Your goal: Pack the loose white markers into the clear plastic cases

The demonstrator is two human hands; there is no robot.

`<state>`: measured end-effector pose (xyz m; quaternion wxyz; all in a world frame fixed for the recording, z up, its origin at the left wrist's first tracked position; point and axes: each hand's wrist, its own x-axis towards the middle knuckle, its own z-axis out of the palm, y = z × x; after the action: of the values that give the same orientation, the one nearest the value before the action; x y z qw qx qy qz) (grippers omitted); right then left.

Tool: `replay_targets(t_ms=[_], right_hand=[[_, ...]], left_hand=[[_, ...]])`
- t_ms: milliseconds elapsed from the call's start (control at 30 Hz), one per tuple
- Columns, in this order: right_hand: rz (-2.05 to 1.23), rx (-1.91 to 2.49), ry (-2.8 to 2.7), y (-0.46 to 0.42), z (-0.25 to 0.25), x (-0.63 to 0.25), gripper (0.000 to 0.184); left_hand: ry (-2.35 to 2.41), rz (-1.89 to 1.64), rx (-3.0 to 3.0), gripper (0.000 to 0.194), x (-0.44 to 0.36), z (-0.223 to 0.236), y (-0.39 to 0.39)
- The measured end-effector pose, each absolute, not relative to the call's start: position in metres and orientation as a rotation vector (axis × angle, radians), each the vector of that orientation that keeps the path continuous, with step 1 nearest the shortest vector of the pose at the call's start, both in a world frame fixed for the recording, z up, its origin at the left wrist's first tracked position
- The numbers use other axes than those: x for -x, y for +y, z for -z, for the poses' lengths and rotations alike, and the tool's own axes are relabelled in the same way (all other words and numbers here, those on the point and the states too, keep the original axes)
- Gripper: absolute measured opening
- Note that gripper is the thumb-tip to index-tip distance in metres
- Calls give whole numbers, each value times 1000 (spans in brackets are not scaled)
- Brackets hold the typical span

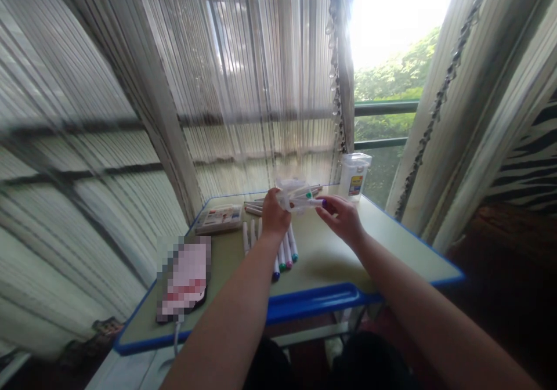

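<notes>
My left hand (pixel 275 215) is closed round a clear plastic case (pixel 292 188), tipped on its side above the table with its mouth to the right. Inside it I can make out a marker with a green end. Fingers of my right hand (pixel 342 213) pinch the purple end of a white marker (pixel 317 202), whose other end reaches into the case. Below my left hand, several white markers (pixel 287 248) lie side by side on the table, with blue, green, pink and teal ends toward me. My left forearm hides part of this row.
On the blue-edged table (pixel 331 268), a flat case (pixel 218 219) lies at the back left, with several thin pens (pixel 253 206) beside it. A blurred-out phone (pixel 185 280) with a cable is at the front left. A clear container (pixel 354 175) stands at the back right. String curtains (pixel 243 88) hang behind.
</notes>
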<state>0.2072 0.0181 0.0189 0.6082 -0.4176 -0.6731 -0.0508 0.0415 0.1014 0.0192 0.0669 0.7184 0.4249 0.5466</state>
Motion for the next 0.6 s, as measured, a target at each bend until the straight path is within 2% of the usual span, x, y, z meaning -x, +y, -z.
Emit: replay_targets(t_ms=[600], right_hand=[[146,996,-1630,21,-15,-211,15]], left_hand=[[1309,-1678,-2131,43,-42,-18,103]])
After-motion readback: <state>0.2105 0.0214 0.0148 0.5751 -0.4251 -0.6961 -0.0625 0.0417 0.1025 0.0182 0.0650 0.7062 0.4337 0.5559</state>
